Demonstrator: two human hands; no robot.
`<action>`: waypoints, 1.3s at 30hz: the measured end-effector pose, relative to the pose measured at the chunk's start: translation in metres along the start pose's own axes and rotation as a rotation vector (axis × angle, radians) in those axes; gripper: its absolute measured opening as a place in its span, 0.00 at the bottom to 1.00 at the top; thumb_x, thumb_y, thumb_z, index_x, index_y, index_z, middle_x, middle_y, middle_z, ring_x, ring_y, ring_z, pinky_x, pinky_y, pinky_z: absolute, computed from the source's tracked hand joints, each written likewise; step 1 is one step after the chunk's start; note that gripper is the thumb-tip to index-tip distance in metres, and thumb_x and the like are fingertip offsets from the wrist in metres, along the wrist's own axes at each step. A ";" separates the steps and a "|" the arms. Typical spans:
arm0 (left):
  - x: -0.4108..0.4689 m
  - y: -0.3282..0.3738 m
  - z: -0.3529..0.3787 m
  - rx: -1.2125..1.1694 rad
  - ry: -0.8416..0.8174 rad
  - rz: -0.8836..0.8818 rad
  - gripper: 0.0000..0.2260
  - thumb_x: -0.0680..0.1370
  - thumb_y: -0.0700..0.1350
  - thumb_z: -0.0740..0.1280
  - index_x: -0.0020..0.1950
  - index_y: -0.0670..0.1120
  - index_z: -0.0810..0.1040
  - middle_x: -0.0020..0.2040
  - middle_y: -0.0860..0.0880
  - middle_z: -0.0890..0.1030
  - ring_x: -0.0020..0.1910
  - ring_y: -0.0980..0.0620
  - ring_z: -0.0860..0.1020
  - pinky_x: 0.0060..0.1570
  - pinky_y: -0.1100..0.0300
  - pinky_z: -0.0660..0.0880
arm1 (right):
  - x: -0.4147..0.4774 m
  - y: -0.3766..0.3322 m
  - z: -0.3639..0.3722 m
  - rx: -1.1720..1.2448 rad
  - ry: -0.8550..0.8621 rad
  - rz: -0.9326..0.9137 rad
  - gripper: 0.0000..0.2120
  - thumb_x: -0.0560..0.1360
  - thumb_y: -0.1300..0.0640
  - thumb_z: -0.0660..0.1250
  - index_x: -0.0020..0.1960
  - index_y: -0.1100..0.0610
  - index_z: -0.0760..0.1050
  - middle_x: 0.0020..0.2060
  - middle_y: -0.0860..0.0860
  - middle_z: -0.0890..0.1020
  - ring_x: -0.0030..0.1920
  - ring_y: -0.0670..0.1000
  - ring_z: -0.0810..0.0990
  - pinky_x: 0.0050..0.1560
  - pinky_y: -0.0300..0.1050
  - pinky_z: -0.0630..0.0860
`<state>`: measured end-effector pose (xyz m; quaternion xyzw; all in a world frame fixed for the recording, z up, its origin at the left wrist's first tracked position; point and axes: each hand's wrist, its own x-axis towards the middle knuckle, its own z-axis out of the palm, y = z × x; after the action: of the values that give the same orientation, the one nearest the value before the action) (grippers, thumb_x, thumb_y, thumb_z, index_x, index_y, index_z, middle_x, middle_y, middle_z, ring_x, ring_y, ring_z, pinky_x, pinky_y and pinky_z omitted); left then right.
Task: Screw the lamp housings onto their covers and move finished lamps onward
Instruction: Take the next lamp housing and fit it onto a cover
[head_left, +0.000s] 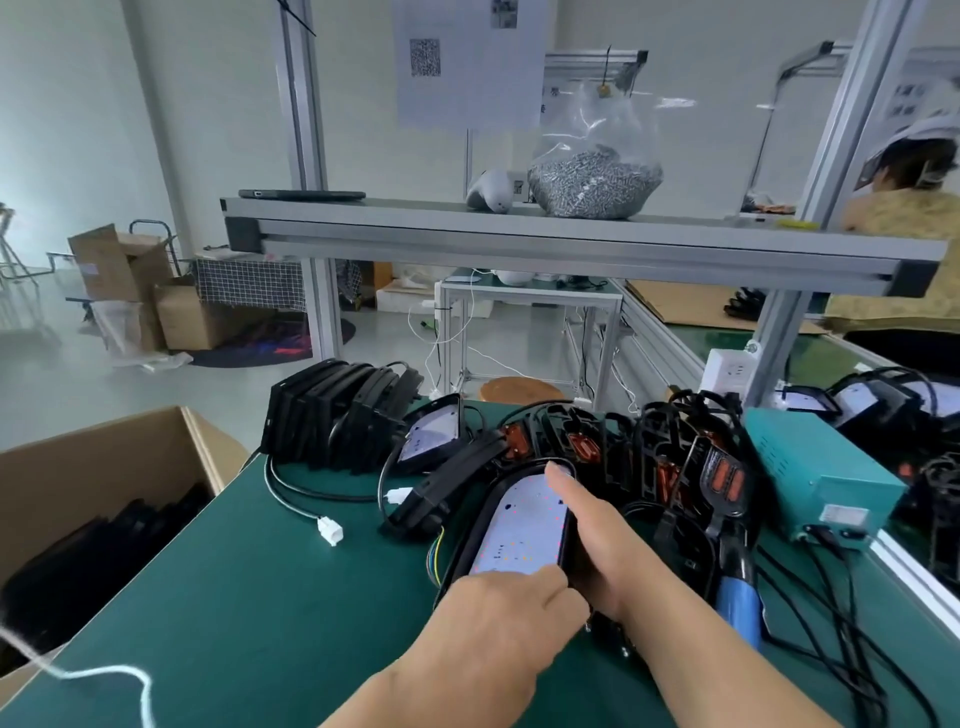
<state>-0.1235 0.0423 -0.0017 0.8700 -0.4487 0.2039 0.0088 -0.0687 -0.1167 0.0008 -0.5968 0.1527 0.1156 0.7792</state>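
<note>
Head view: the lamp (524, 525), a black housing with a white LED panel facing up, sits between both hands over the middle of the green surface (249, 597), its long axis running from the near edge toward the far edge.

The left hand (493, 613) comes in from the near edge and grips the near end of the lamp. Its fingers are curled, and one fingertip presses the near right corner of the panel.

The right hand (602, 540) holds the right side of the housing. One digit lies straight along the right rim of the panel, pointing to the far edge. The remaining fingers pass beside and under the housing and are hidden. Both forearms are extended forward and converge on the lamp.

Just right of the right wrist, an electric screwdriver (737, 597) with a blue grip lies on the surface. Open covers (623, 447) with orange parts are piled behind the lamp. A row of black housings (343, 415) stands at the far left corner. A teal power unit (821, 478) sits near the right edge.
</note>
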 end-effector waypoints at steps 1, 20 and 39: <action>-0.001 0.004 0.000 -0.003 -0.053 0.028 0.19 0.49 0.47 0.75 0.39 0.58 0.81 0.33 0.58 0.72 0.23 0.57 0.68 0.20 0.66 0.58 | -0.002 0.004 0.000 -0.012 0.029 -0.002 0.15 0.78 0.42 0.68 0.53 0.54 0.77 0.37 0.47 0.87 0.37 0.48 0.86 0.35 0.42 0.79; -0.019 -0.062 0.033 -0.762 -0.050 -0.726 0.06 0.77 0.44 0.67 0.45 0.55 0.80 0.33 0.53 0.77 0.30 0.59 0.69 0.33 0.68 0.67 | -0.059 0.071 0.018 -0.345 0.142 -0.088 0.18 0.80 0.59 0.59 0.69 0.51 0.71 0.62 0.49 0.78 0.62 0.51 0.77 0.65 0.52 0.74; 0.028 -0.060 0.025 -0.421 -0.456 -0.393 0.12 0.80 0.46 0.59 0.58 0.56 0.80 0.56 0.55 0.78 0.54 0.51 0.76 0.58 0.55 0.73 | -0.005 -0.019 -0.101 -1.434 0.572 -0.157 0.29 0.78 0.68 0.58 0.76 0.49 0.67 0.71 0.53 0.74 0.67 0.57 0.75 0.63 0.54 0.75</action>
<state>-0.0536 0.0512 -0.0044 0.9419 -0.2955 -0.0975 0.1267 -0.0761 -0.2191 -0.0046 -0.9709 0.1931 -0.0281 0.1388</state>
